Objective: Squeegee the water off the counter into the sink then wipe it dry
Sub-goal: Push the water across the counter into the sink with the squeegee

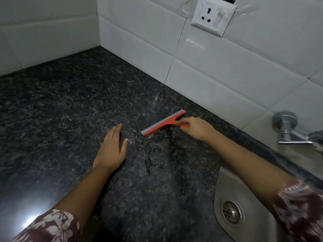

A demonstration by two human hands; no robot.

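A red squeegee [163, 124] with a grey rubber blade lies angled on the dark speckled granite counter [70, 105]. My right hand [195, 127] grips its short red handle. A puddle of water [150, 151] with ragged streaks spreads just below the blade. My left hand [111, 149] rests flat on the counter, fingers straight, to the left of the puddle. The steel sink [227, 186] with its round drain [231, 212] sits at the lower right, partly under my right forearm.
White tiled walls meet at the back corner. A white wall socket [212, 14] is mounted on the tiles above. A chrome tap [288, 131] juts from the wall over the sink at the right.
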